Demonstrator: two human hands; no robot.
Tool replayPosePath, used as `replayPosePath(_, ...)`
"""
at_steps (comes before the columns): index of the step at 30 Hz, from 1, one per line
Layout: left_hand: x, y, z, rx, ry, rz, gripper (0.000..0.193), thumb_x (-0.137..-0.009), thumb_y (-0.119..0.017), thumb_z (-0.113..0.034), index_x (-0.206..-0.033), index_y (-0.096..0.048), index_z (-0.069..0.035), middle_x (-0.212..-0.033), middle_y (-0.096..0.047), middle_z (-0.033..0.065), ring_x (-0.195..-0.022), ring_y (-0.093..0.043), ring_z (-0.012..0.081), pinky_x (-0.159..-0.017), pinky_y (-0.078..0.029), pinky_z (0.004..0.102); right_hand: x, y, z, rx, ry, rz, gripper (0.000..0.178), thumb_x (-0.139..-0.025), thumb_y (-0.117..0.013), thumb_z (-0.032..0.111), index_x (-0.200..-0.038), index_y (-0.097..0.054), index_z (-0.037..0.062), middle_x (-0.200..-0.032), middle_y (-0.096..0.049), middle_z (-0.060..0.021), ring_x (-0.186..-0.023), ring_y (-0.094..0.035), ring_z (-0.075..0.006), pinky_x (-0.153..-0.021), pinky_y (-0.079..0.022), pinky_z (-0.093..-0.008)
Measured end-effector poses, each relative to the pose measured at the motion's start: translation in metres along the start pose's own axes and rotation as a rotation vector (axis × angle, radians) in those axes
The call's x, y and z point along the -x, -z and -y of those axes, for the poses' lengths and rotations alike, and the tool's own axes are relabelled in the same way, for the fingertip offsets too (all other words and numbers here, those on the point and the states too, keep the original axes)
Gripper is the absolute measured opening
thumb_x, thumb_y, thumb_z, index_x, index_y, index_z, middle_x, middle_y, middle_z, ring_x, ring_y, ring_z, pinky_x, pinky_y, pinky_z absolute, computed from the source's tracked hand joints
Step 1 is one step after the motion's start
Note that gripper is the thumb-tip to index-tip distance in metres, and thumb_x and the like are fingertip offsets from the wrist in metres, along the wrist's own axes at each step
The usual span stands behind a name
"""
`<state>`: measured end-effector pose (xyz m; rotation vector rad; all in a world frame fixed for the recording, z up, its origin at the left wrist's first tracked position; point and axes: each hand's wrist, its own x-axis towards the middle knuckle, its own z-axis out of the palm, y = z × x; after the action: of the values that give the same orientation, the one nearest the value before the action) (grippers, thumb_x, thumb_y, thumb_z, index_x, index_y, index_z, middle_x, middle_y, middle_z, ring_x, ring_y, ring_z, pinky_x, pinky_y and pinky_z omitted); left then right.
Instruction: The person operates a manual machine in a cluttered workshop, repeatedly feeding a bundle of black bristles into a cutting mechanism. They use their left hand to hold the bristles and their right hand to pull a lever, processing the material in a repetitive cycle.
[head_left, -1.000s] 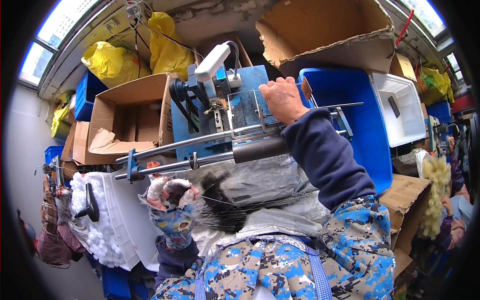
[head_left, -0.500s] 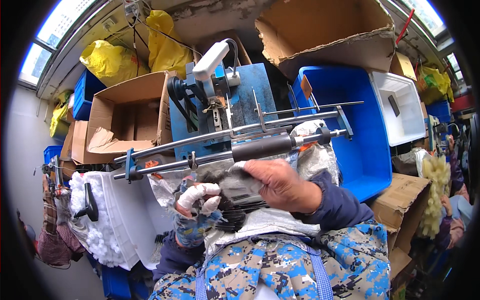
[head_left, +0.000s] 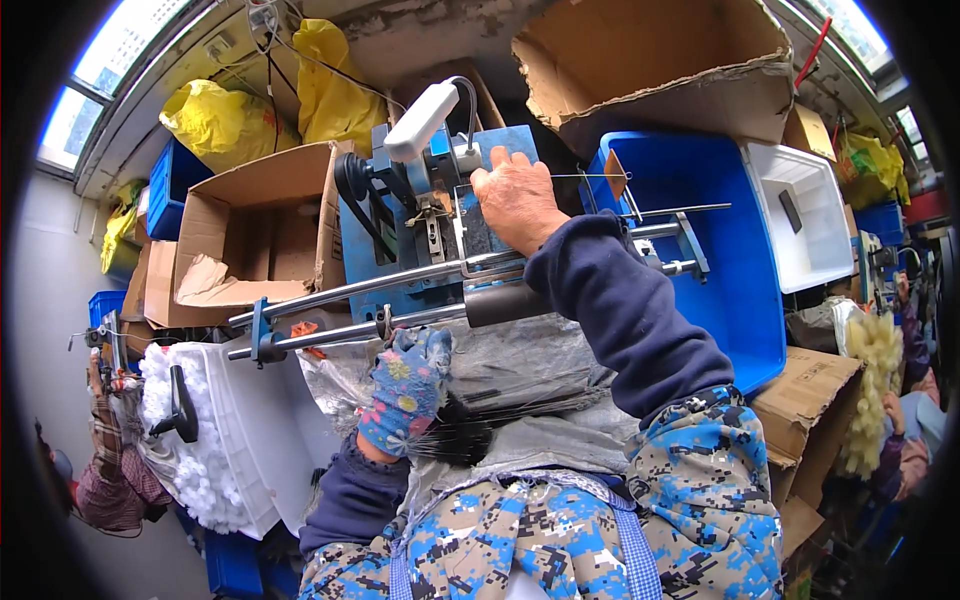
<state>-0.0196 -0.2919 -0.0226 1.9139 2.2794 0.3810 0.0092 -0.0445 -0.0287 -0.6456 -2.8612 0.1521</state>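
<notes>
My right hand (head_left: pixel 517 203) is bare and reaches up onto the front of a blue bench machine (head_left: pixel 400 250) with a white motor housing (head_left: pixel 422 120). Its fingers are bent against a metal part there, and what they pinch is hidden. My left hand (head_left: pixel 405 385) wears a flowered glove. It sits just under two long steel rods (head_left: pixel 330 315) and closes on a bundle of black fibres (head_left: pixel 480 425) lying on grey plastic sheet (head_left: pixel 540 350) in my lap.
A blue crate (head_left: pixel 720 260) and a white tub (head_left: pixel 815 215) stand right of the machine. Open cardboard boxes (head_left: pixel 250 240) and yellow bags (head_left: pixel 225 125) are on the left. A white bin of white tufts (head_left: pixel 200 440) is at lower left. Another person (head_left: pixel 110 470) sits at far left.
My right hand left the black fibres in my lap and rose back to the machine front, where it was a second ago. My left hand stayed by the bundle.
</notes>
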Motion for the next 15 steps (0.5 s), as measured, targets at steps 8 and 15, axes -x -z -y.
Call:
replayPosePath(8,0.007,0.029,0.001,-0.023,0.055,-0.214,0.031,-0.065,-0.064,-0.005,-0.096,-0.061,-0.005,-0.086,-0.057,0.0153,-0.083,-0.056,0.0352,-0.074,-0.046,0.0411,0.000,-0.008,-0.001,-0.035,0.042,-0.024,0.015,-0.075,-0.052,0.014,-0.084,-0.063,0.0089,-0.093,-0.056,-0.0131,-0.084,-0.056,-0.0275,-0.068,-0.041,-0.0415)
replayPosePath(15,0.019,0.075,-0.008,0.082,0.132,-0.429,0.024,-0.070,-0.064,0.005,-0.091,-0.060,-0.003,-0.088,-0.059,0.0124,-0.079,-0.059,0.0266,-0.069,-0.048,0.0347,-0.008,-0.013,-0.009,-0.220,-0.014,0.084,0.019,-0.078,-0.052,0.016,-0.089,-0.066,0.0094,-0.092,-0.060,-0.0125,-0.089,-0.056,-0.0307,-0.076,-0.037,-0.0440)
